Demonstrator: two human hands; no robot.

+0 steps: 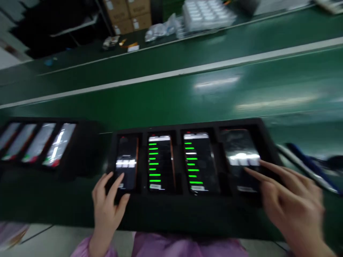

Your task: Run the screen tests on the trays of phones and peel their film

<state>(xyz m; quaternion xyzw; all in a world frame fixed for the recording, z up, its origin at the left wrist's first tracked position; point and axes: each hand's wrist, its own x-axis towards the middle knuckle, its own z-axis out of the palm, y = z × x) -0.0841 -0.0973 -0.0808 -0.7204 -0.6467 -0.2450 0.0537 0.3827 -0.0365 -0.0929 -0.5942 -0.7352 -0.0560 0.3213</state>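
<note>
In front of me lies a black tray (pixel 144 194) with a row of smartphones in its slots. My left hand (pixel 108 200) has its fingers spread at the lower end of the leftmost smartphone (pixel 128 150), whose screen is dark with a pale band. My right hand (pixel 292 196) reaches over the rightmost smartphone (pixel 238 146), fingers stretched out near its screen; whether they touch the glass I cannot tell. Between the hands, the second smartphone (pixel 164 162) and the third smartphone (pixel 202 160) show green lines of text on black. Neither hand grips anything.
Another black tray (pixel 80 150) with several lit phones sits at the left. Blue and white cables or straps (pixel 308 164) lie at the right. Across the green bench (pixel 160 100) are clear plastic trays (pixel 206 16), plastic bags (pixel 160 31) and cardboard boxes (pixel 128 14).
</note>
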